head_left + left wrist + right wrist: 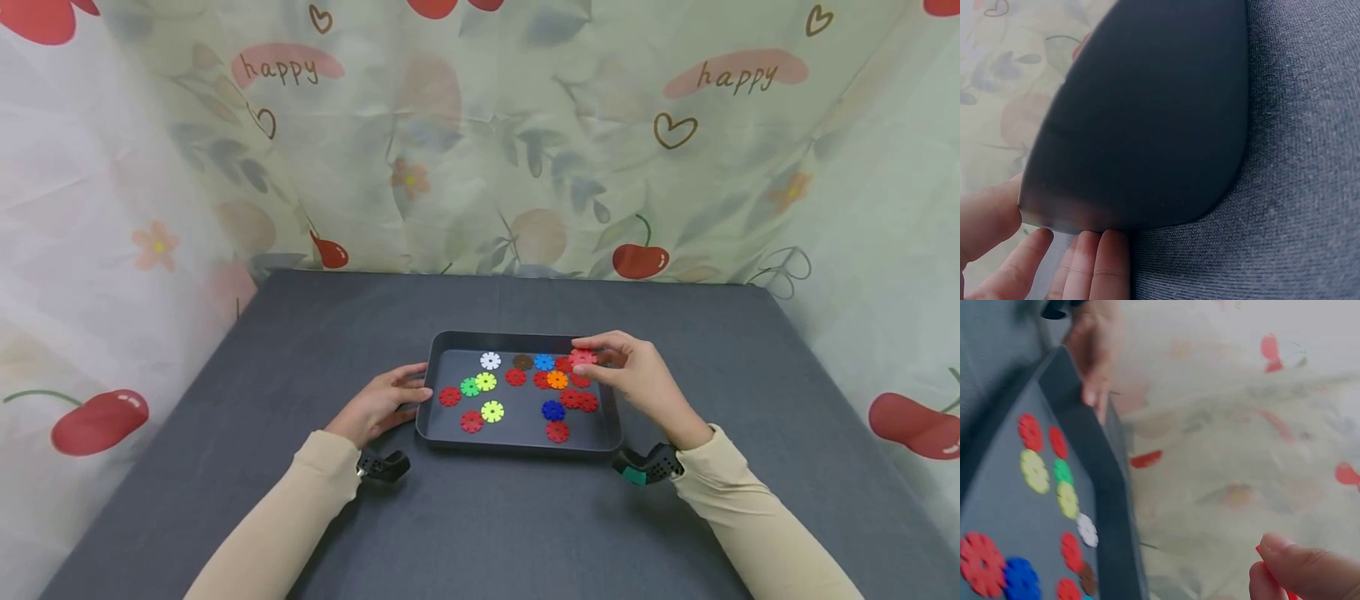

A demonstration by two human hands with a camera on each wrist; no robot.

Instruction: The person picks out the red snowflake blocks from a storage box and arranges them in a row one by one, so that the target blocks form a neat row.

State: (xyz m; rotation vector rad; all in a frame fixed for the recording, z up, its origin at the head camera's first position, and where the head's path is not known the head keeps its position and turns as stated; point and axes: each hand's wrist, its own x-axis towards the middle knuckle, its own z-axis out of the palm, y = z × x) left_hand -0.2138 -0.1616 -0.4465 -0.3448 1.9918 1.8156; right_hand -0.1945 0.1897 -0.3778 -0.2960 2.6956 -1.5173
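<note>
A shallow dark grey baking tray (517, 429) lies on the table with several notched plastic snowflake discs in it. My left hand (378, 404) holds the tray's left end, thumb at the rim and fingertips against the outer wall, as the left wrist view shows. Over the tray's back right corner, my right hand (636, 373) pinches a red snowflake disc (582, 357) between thumb and fingers. Only slivers of that disc show in the right wrist view. Beneath it lie more red discs (570, 398), near an orange disc (557, 380) and a light blue disc (543, 362).
On the tray's left side are a white disc (491, 360), a green disc (469, 387) and a yellow disc (492, 412). A dark blue disc (553, 410) sits front right. Dark grey cloth (495, 525) covers the table; a printed curtain (480, 167) hangs behind.
</note>
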